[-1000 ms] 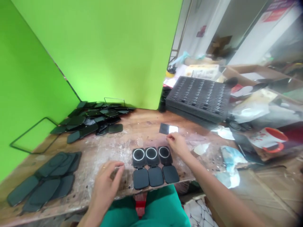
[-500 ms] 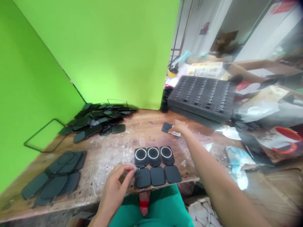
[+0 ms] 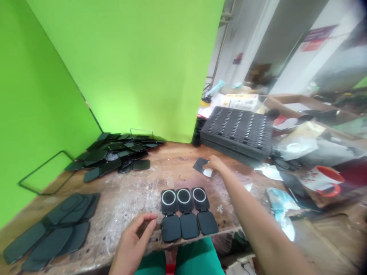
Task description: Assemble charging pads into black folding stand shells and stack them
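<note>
My right hand [image 3: 213, 164] is stretched out to the middle of the table, fingers drawn together on a thin dark square sheet [image 3: 198, 163] with a white part along its near right side. The fingertips are partly hidden, so their exact hold on the sheet is unclear. My left hand [image 3: 137, 238] is held near the table's front edge, thumb and forefinger apart, with nothing between them. Just right of it, three black folding chargers [image 3: 189, 225] lie opened flat side by side. Each has a white ring on its far panel and a plain near panel.
Dark flat panels [image 3: 60, 225] lie at the left, and a pile of glossy black plates [image 3: 114, 154] is behind them against the green partition [image 3: 137, 76]. Stacked black slotted trays [image 3: 236, 131], a red-and-white mug [image 3: 322, 179] and plastic bags [image 3: 298, 143] crowd the right.
The view has shifted slightly. The dark sheet has turned a little under my right hand, which stays at it. My left hand remains beside the chargers with its fingers apart.
</note>
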A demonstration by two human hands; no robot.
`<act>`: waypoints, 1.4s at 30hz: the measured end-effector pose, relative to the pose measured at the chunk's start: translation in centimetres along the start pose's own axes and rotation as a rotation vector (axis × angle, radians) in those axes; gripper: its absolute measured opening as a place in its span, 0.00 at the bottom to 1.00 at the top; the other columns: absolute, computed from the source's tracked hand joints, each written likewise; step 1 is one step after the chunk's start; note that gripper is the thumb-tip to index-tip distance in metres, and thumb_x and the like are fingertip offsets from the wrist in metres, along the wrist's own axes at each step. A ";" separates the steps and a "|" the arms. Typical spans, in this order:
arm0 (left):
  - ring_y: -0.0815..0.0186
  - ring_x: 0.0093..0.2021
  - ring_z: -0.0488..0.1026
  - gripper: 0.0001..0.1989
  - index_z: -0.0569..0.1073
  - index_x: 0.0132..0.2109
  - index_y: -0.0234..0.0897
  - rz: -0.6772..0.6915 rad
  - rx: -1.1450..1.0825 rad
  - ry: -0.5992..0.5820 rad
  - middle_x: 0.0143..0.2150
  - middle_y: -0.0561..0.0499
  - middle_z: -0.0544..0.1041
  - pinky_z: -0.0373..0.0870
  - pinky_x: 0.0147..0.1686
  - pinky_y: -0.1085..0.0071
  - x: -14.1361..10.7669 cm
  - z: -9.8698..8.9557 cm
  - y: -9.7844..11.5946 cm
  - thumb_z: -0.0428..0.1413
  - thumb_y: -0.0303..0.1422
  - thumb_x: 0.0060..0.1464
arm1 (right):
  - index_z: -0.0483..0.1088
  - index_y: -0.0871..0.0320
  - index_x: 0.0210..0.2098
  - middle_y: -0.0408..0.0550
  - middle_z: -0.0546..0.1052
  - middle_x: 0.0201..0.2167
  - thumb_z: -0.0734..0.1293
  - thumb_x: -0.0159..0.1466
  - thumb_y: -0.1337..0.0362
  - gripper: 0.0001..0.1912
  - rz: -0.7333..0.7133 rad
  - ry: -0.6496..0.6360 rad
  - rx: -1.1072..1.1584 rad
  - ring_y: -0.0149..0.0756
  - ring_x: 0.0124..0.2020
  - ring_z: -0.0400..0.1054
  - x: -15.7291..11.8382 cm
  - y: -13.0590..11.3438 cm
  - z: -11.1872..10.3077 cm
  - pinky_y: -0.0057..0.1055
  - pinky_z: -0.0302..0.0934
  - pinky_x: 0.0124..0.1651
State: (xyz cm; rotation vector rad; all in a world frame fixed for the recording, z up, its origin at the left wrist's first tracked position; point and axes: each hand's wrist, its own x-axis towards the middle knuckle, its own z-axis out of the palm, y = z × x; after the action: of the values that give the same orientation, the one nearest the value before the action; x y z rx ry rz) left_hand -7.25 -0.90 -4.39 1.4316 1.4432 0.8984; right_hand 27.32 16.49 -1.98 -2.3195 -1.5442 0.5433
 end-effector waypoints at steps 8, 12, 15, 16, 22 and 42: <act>0.57 0.49 0.76 0.27 0.80 0.47 0.38 -0.269 -0.414 0.008 0.45 0.45 0.82 0.70 0.49 0.69 0.2 0.0 1.8 0.68 0.50 0.42 | 0.69 0.58 0.33 0.47 0.77 0.28 0.61 0.64 0.54 0.14 -0.245 -0.083 0.514 0.36 0.29 0.70 -10.9 -4.7 2.8 0.28 0.61 0.29; 0.62 0.44 0.77 0.27 0.79 0.47 0.36 -0.290 -0.683 -0.021 0.42 0.45 0.82 0.72 0.45 0.71 0.3 1.2 2.3 0.70 0.45 0.41 | 0.68 0.58 0.30 0.44 0.73 0.23 0.71 0.56 0.46 0.21 -0.158 -0.411 1.048 0.32 0.22 0.65 -17.2 -5.9 6.0 0.27 0.58 0.26; 0.67 0.34 0.76 0.20 0.79 0.39 0.34 -0.304 -0.792 -0.006 0.35 0.49 0.81 0.71 0.37 0.74 0.2 1.4 1.8 0.71 0.41 0.40 | 0.67 0.59 0.28 0.42 0.72 0.22 0.76 0.49 0.46 0.24 -0.045 -0.487 1.214 0.29 0.21 0.62 -19.4 -6.2 7.5 0.25 0.56 0.26; 0.69 0.32 0.75 0.19 0.79 0.37 0.34 -0.315 -0.803 0.006 0.33 0.50 0.80 0.71 0.34 0.75 0.1 1.4 1.7 0.71 0.40 0.40 | 0.67 0.59 0.28 0.43 0.72 0.21 0.76 0.49 0.46 0.25 -0.027 -0.498 1.221 0.29 0.21 0.62 -19.7 -6.2 7.8 0.25 0.56 0.26; 0.70 0.27 0.72 0.15 0.78 0.35 0.33 -0.360 -0.796 -0.022 0.28 0.53 0.77 0.69 0.30 0.75 -0.6 0.6 1.7 0.69 0.39 0.43 | 0.71 0.57 0.41 0.51 0.76 0.36 0.73 0.54 0.54 0.19 -0.296 -0.136 0.913 0.44 0.36 0.70 -20.2 -6.2 8.2 0.40 0.67 0.37; 0.66 0.28 0.72 0.15 0.80 0.35 0.35 -0.259 -0.389 -0.050 0.29 0.50 0.78 0.67 0.28 0.73 -1.9 -1.0 3.1 0.66 0.41 0.42 | 0.70 0.55 0.30 0.44 0.70 0.23 0.64 0.65 0.50 0.16 -0.350 -0.105 0.848 0.35 0.25 0.65 -19.3 -5.3 5.8 0.30 0.61 0.28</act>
State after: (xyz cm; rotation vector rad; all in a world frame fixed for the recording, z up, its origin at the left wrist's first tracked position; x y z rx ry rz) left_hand -7.25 -2.47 -0.97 0.9499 1.2944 0.9105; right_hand 13.60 0.85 -1.96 -1.3754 -1.3428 0.9919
